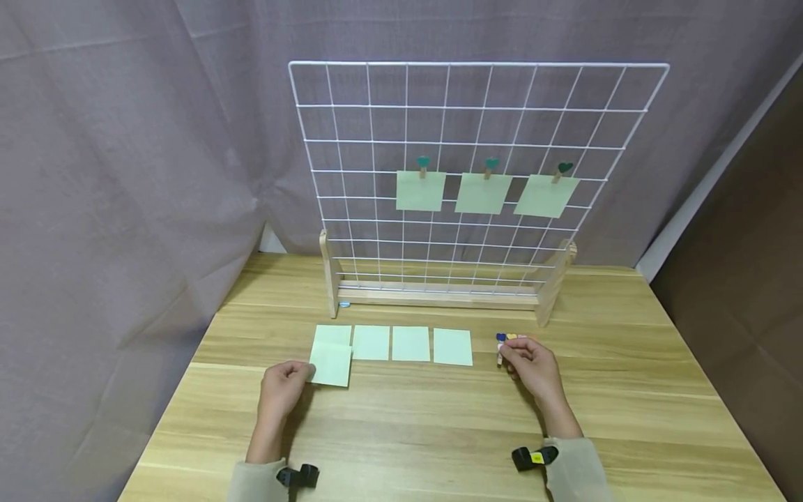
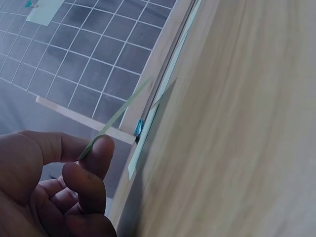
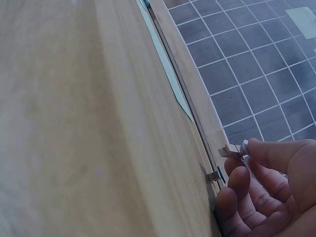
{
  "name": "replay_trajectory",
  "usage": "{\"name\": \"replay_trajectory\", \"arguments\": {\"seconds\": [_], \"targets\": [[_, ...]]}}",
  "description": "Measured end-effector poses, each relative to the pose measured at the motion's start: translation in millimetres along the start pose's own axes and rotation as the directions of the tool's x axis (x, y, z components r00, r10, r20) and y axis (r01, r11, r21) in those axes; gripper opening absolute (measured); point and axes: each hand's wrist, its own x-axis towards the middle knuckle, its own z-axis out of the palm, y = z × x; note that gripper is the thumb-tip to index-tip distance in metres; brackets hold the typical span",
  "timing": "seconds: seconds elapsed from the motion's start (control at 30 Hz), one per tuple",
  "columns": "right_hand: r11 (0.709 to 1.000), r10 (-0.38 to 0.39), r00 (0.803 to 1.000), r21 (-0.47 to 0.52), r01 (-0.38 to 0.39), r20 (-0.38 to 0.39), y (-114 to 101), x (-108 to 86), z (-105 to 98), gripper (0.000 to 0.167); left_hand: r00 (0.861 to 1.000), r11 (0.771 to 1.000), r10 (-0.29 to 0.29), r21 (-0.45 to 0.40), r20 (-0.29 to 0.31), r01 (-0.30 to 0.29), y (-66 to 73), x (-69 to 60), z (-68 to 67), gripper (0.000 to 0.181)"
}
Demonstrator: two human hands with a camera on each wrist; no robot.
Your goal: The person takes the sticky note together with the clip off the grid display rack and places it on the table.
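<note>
Left hand pinches paper by edge.

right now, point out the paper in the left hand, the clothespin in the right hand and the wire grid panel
held green paper square (image 1: pixel 330 366): head view, middle of its sheet
held mini clothespin (image 3: pixel 231 150): right wrist view, its wooden body
white wire grid panel (image 1: pixel 477 64): head view, its top bar
</note>
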Motion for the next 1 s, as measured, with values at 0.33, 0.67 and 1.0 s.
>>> {"name": "replay_trajectory", "arguments": {"seconds": [0.33, 0.67, 1.0], "targets": [[1.000, -0.009, 1.000, -0.008, 0.009, 0.018, -0.8, -0.6, -0.7, 0.030, 1.000, 1.000, -0.016, 0.023, 0.006, 0.016, -0.5, -0.8, -6.6, 0.017], [1.000, 0.001, 1.000, -0.019, -0.001, 0.019, -1.0, -1.2, -0.9, 0.032, 0.999, 0.994, -0.034, 0.103, 0.035, 0.030, -1.7, -1.1, -7.9, 0.026], [1.000, -0.005, 1.000, -0.017, 0.006, 0.014, 0.5, 0.0, -0.8, 0.031, 0.998, 0.980, -0.019, 0.198, 0.057, 0.007, -4.6, 0.4, -9.7, 0.040]]}}
